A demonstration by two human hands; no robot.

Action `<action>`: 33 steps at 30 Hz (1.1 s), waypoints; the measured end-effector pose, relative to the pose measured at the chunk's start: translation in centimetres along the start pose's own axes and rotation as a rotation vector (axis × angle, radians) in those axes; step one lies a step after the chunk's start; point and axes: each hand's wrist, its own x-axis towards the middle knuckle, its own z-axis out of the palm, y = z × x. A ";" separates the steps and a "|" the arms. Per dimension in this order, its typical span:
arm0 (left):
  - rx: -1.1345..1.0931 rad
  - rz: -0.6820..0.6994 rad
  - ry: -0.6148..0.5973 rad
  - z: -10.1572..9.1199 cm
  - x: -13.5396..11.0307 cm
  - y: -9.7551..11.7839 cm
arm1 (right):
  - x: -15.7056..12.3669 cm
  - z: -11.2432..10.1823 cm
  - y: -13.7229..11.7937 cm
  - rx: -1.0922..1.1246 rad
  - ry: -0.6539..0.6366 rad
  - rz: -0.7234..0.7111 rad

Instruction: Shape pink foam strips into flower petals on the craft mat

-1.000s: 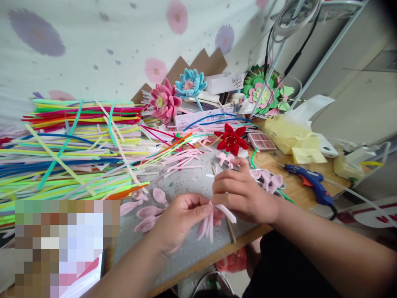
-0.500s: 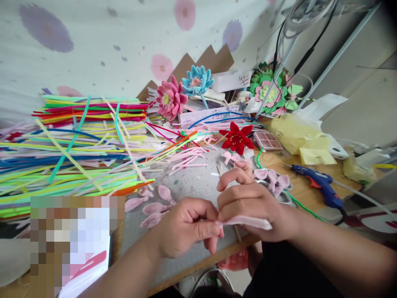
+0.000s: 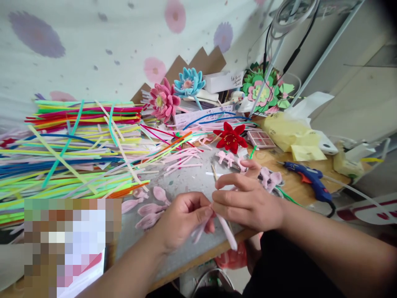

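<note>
Over the mat's front edge, my left hand (image 3: 187,217) pinches a pale pink pipe cleaner (image 3: 228,235) between thumb and index finger. My right hand (image 3: 245,203) meets it there, its fingers closed on the same pipe cleaner at the bend. One end slants down to the right below my right fingers; another pale end hangs beneath my left hand. The exact grip point is partly hidden by the fingertips. Left of my left hand lie several pink pipe-cleaner petals (image 3: 150,209) on the grey mat (image 3: 182,182). More small pink shaped pieces (image 3: 269,178) lie behind my right hand.
Bundles of coloured pipe cleaners (image 3: 77,145) cover the left side. A red flower (image 3: 231,137), a pink flower (image 3: 164,100) and a blue flower (image 3: 189,82) are at the back. At right lie a blue glue gun (image 3: 308,180) and a yellow tissue pack (image 3: 283,130).
The pipe cleaner's free end has swung from pointing right to pointing down, and a second end now shows beneath my left hand. The whole view has shifted slightly.
</note>
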 end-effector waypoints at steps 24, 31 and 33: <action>1.165 0.332 0.174 1.3 -5.1 5.0 | 1.5 -0.8 -1.3 0.873 0.231 0.506; 0.809 0.205 0.184 3.9 -5.7 3.9 | 1.2 -3.0 -2.8 0.308 0.080 -0.037; 0.860 0.204 0.187 4.2 -5.5 4.3 | 0.9 -3.1 -3.1 0.243 0.036 -0.038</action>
